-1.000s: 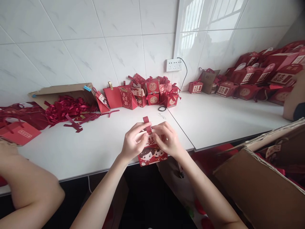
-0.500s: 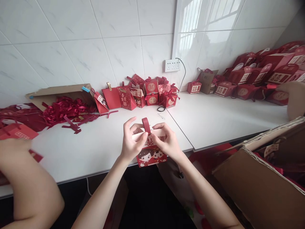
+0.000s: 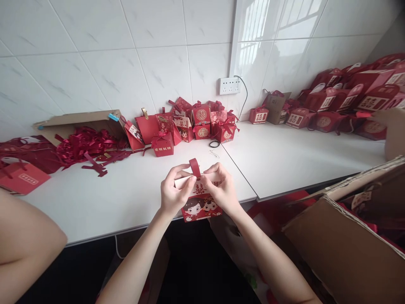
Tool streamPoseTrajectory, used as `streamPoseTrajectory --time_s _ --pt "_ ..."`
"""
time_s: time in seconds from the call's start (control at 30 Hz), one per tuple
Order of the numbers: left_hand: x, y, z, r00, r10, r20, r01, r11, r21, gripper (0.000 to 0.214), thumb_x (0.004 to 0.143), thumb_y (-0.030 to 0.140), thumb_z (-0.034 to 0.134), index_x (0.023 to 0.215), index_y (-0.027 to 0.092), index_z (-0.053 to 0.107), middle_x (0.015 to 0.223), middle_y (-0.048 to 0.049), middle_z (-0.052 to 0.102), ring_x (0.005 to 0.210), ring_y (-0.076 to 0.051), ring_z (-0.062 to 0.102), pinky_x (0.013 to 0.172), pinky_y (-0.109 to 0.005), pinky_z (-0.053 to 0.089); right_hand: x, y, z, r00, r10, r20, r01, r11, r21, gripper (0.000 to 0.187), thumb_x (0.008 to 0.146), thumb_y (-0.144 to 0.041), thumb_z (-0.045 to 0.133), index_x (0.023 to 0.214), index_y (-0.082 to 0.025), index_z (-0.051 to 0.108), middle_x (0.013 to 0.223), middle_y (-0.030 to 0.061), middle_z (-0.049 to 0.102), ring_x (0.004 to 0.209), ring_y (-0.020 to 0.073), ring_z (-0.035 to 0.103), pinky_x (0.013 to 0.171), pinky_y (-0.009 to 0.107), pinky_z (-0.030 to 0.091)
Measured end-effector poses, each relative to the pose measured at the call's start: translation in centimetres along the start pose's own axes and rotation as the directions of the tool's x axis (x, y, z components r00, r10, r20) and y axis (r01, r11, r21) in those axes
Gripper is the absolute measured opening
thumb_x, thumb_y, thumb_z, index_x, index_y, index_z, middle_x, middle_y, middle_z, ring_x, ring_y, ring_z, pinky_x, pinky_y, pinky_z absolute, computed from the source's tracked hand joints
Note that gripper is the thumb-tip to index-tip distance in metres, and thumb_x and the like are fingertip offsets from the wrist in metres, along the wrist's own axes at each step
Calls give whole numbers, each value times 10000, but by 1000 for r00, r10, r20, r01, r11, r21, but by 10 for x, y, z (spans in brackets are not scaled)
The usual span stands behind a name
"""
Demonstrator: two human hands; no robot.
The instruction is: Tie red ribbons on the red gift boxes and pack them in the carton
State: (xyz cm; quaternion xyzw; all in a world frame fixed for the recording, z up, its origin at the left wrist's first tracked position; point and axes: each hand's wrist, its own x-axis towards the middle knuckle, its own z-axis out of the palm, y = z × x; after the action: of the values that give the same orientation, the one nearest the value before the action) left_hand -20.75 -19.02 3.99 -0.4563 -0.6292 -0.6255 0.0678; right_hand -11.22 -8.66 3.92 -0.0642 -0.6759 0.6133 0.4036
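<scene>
I hold a small red gift box [image 3: 201,206] printed with a cartoon couple at the near edge of the white table [image 3: 126,190]. My left hand [image 3: 174,192] pinches the left side of its top flap. My right hand [image 3: 220,188] pinches the right side. A dark red ribbon loop [image 3: 194,167] stands up from the box top between my fingertips. Both hands are closed on the box top.
Finished red boxes [image 3: 202,122] cluster at the back wall, one small box [image 3: 162,145] standing in front. A ribbon pile [image 3: 85,143] and flat cardboard [image 3: 79,122] lie left. More boxes [image 3: 348,105] pile right. Another person's arm [image 3: 25,249] is lower left, an open carton [image 3: 348,236] lower right.
A small red box now stands in front of the back cluster. The other person's arm at the left has drawn back. My fingers have closed tighter on the box top.
</scene>
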Motion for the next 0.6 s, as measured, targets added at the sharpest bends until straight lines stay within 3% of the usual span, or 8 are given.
streamPoseTrajectory --time_s 0.23,0.37,0.5,0.6 --pt "-2 -5 -1 999 52 -15 -51 997 66 123 803 292 643 832 175 618 770 -19 685 733 -147 671 670 -240 552 -1 4 -1 994 -106 -17 105 993 -61 173 788 -329 604 765 -203 487 689 -14 591 596 117 536 545 239 443" --pt "-1 -6 -2 990 132 -52 -125 986 112 120 798 285 647 800 185 580 731 -3 658 680 -137 649 626 -241 542 -1 6 -4 994 -111 10 111 991 -73 167 796 -335 598 806 -201 499 745 2 600 643 128 553 584 253 461" --pt "1 -2 -2 972 228 49 -232 964 130 85 857 241 572 816 193 629 747 -11 671 689 -131 641 638 -245 532 0 6 -6 993 -116 20 117 989 -87 170 798 -341 596 805 -198 505 758 5 603 668 132 563 622 262 473" --pt "2 0 -2 970 229 75 -237 964 122 109 867 219 561 886 196 666 795 -21 681 711 -127 640 636 -237 527 1 7 -6 994 -105 18 106 990 -94 182 791 -354 604 802 -198 510 755 6 603 665 135 560 603 258 469"
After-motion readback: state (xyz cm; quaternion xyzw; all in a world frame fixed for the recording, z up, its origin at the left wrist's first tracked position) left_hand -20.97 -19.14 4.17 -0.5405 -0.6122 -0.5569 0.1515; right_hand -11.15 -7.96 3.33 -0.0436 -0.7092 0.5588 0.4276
